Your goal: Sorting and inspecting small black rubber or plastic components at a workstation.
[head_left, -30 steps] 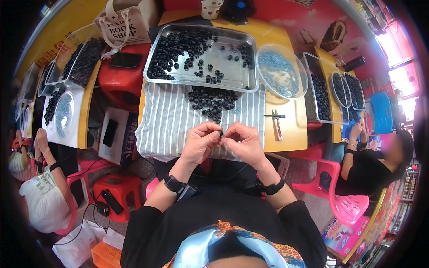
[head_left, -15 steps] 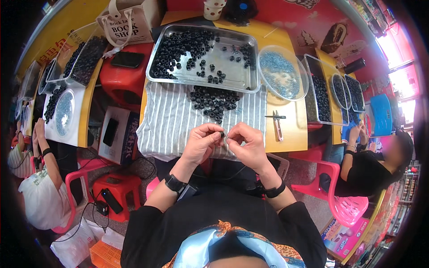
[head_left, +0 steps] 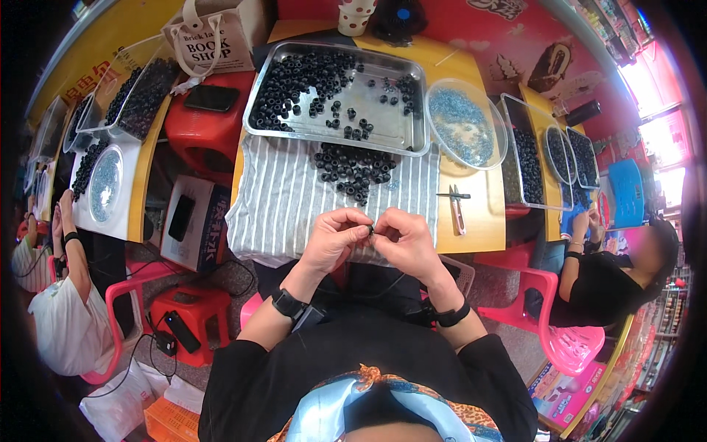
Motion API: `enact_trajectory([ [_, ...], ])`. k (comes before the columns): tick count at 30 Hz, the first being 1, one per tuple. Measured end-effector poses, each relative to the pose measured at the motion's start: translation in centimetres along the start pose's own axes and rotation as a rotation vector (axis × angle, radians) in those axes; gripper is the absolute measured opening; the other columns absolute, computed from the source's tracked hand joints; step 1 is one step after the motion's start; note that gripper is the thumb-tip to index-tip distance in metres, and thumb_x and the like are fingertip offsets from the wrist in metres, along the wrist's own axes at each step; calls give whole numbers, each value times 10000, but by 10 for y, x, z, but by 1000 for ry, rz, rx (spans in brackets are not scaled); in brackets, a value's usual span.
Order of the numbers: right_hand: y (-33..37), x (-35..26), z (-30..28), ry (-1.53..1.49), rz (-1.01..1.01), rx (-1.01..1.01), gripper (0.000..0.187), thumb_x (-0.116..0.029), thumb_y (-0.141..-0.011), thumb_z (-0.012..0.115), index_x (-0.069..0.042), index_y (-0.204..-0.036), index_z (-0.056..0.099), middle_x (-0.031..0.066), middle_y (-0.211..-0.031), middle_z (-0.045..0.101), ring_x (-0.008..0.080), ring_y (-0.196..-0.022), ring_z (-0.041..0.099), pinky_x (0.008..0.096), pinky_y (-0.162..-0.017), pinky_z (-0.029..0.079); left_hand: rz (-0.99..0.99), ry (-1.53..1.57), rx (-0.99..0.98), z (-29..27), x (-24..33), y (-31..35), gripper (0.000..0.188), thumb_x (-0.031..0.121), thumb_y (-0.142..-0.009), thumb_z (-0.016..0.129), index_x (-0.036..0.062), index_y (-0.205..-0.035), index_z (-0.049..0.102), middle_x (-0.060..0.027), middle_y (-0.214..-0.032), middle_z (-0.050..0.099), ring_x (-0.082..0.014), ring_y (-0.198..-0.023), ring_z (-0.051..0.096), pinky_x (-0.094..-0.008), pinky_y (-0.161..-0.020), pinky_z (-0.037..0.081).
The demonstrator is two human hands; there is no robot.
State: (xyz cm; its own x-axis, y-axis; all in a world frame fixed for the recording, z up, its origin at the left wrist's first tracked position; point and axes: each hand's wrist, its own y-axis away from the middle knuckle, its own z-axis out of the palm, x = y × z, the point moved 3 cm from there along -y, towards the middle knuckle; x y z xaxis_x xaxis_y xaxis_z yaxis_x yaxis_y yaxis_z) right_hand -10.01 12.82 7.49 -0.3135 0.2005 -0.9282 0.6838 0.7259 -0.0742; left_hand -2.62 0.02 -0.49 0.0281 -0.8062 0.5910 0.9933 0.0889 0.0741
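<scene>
My left hand pinches a small black bead-like part between thumb and fingertips. Against that same part my right hand brings its closed fingertips; anything held between them is hidden. Both hands hover over the near edge of a grey and white striped cloth. Just beyond my fingers, a pile of black ring-shaped parts lies on the cloth, with a few tiny clear bluish pieces beside it. A metal tray holding more black parts stands behind the pile.
Right of the tray is a clear round tub of bluish pieces. Small thread snips and dark tweezers lie on the yellow table. People sit at both sides near other bins of black parts. A phone rests on a red stool.
My hands have come closer together. The right fingertips now meet the black part, which shows less between the fingers than before. The pile and tray look the same.
</scene>
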Motion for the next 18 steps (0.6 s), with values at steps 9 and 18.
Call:
enact_trajectory([
  [9,-8,16,3,-255,167,-125,93,-3,-796,687,20,-753,607,4,-747,625,41,-661,537,230,-538,426,-82,106,-63,-6,4,4,136,32,-870,656,-10,-997,637,-87,-953,629,-147,-766,637,-239,-661,537],
  [18,-42,27,5,474,-113,14,76,-93,-795,628,-80,-867,645,140,-779,621,362,-761,614,446,-634,476,32,202,-35,-9,2,0,225,108,-904,635,-19,-1088,607,-100,-965,630,-169,-784,598,-261,-681,491],
])
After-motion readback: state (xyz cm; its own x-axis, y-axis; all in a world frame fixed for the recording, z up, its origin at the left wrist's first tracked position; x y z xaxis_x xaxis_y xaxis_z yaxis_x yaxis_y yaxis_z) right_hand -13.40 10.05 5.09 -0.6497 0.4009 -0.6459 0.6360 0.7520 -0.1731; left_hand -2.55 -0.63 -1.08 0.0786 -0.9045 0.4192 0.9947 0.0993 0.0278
